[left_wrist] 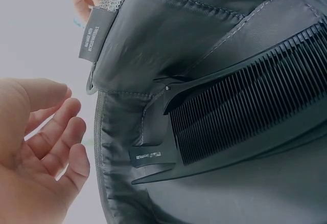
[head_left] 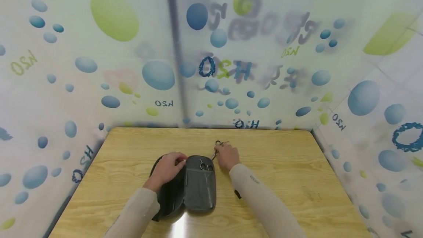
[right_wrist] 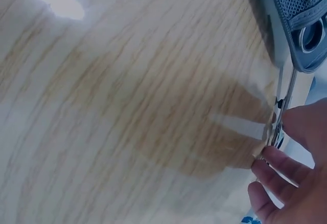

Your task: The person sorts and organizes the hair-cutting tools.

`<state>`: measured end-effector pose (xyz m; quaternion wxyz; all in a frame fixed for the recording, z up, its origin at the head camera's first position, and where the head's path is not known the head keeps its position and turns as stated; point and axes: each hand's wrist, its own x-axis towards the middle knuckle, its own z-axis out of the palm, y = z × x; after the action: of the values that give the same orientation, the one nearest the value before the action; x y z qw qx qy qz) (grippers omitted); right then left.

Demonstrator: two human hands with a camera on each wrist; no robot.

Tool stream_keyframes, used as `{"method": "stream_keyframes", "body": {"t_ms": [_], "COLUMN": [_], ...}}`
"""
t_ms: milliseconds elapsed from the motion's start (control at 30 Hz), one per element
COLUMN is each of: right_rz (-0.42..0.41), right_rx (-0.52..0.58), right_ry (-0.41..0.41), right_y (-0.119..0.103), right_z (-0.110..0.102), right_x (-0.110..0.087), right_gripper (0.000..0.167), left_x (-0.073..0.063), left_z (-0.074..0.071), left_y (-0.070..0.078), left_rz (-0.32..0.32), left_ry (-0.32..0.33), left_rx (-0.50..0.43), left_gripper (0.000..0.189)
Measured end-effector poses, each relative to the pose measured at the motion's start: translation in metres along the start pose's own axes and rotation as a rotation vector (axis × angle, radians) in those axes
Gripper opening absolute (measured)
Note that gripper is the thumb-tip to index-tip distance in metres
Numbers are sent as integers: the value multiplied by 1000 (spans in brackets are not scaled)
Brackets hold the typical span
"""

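Note:
A dark grey zip case (head_left: 199, 192) lies unfolded on the table. My left hand (head_left: 170, 166) is at the top of its left half, fingers loosely bent and holding nothing. The left wrist view shows a black comb (left_wrist: 250, 96) tucked inside that half, beside the fingers. Just right of the case, my right hand (head_left: 228, 157) pinches a pair of metal scissors (right_wrist: 288, 92) between thumb and fingers, their blades pointing toward the case. Finger rings of another pair of scissors (right_wrist: 309, 36) show in the mesh pocket of the right half.
The wooden table (head_left: 281, 157) reaches back to a white wall (head_left: 158, 28) printed with blue and green ovals and lettering. Similar printed panels stand on both sides. A small black thing (head_left: 237, 194) shows at the edge of the right sleeve (head_left: 261, 194).

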<state>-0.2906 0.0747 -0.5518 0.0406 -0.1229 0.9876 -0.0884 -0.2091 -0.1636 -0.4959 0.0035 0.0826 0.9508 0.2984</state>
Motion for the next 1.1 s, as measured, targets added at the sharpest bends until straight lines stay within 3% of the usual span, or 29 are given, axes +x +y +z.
{"method": "stream_keyframes", "body": {"t_ms": [433,1100], "right_rz": [48,43], "right_rx": [-9,-22], "right_ry": [47,1], "right_y": [10,33], "right_z": [-2,-2], "right_x": [4,10], "right_gripper": [27,34], "left_x": [2,2], "left_z": [0,0], "left_y": [-2,0], "left_rz": [-22,-7], "left_ry": [2,-7], "left_rx": [3,-7], "left_gripper": [16,16]}}
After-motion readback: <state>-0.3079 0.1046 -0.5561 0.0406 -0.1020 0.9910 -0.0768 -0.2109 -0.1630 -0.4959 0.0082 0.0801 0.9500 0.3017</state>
